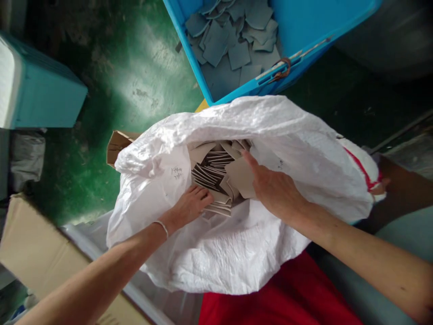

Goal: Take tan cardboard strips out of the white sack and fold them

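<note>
Inside the white sack [216, 266], upright grey pieces [205, 177] lie between the separated hands, left hand [187, 206] nearer, right hand [275, 189] touching a flat square piece [239, 177], both grips unclear.

Way's free thru white sack [216, 262] mouth btwn L hand [193, 203] & R hand [275, 189], flat pcs [207, 177] blocking below.

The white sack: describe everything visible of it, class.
The white sack looks like thin, crinkled plastic. Its open mouth faces the camera, with dark markings inside and a red strip near the right end. Flat beige pieces lie inside, where the left hand and right hand reach. A blue bin stands beyond.
</note>
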`<move>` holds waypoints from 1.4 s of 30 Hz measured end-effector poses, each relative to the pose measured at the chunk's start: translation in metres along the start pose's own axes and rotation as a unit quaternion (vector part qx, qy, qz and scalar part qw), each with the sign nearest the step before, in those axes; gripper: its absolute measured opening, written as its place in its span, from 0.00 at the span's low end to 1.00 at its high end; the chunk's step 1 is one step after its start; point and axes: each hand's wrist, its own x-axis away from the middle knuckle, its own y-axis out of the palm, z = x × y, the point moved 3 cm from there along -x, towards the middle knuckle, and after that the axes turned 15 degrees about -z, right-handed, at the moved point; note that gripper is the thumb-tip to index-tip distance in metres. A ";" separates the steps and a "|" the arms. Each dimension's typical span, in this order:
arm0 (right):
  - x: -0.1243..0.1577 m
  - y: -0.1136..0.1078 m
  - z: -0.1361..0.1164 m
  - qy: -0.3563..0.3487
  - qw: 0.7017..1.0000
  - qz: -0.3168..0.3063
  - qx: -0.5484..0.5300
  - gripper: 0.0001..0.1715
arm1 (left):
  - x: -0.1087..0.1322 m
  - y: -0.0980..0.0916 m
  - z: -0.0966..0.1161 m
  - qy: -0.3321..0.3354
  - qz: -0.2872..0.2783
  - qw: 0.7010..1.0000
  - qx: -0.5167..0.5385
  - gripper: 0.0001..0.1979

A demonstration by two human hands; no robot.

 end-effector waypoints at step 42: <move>0.030 0.004 -0.043 0.002 0.932 -0.027 -0.362 0.14 | -0.006 0.022 0.065 -0.068 0.209 0.246 0.944 0.30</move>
